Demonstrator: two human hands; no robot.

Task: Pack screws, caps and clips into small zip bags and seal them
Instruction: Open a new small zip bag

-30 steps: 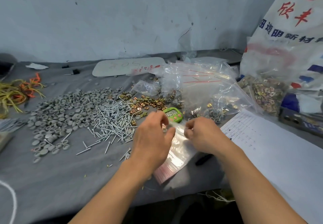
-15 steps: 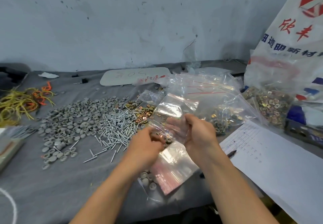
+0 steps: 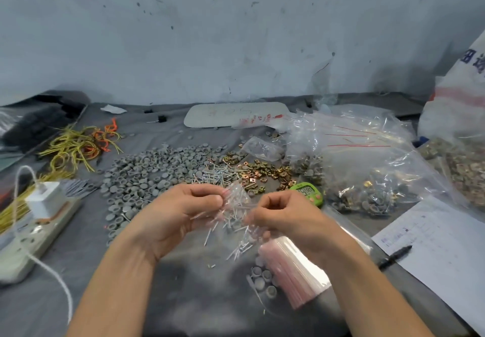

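Note:
My left hand (image 3: 181, 213) and my right hand (image 3: 286, 216) pinch the top edges of a small clear zip bag (image 3: 235, 202) held between them above the grey cloth. Silver screws (image 3: 236, 234) show under and below the bag; I cannot tell which are inside it. A stack of empty zip bags (image 3: 294, 271) with pink strips lies under my right wrist. Behind the hands lie a heap of grey caps (image 3: 147, 173), loose screws (image 3: 215, 176) and brass clips (image 3: 262, 173). A few caps (image 3: 262, 279) sit near the stack.
A green counter (image 3: 308, 192) sits behind my right hand. Large clear bags of filled packets (image 3: 367, 168) stand at the right, beside a paper sheet (image 3: 451, 252) with a pen (image 3: 395, 256). A power strip (image 3: 34, 234) with charger and yellow ties (image 3: 76, 147) are at the left.
The view swung left and down. Both hands lowered and now pinch a small bag by its top edges; half a second ago they held a larger clear bag raised higher.

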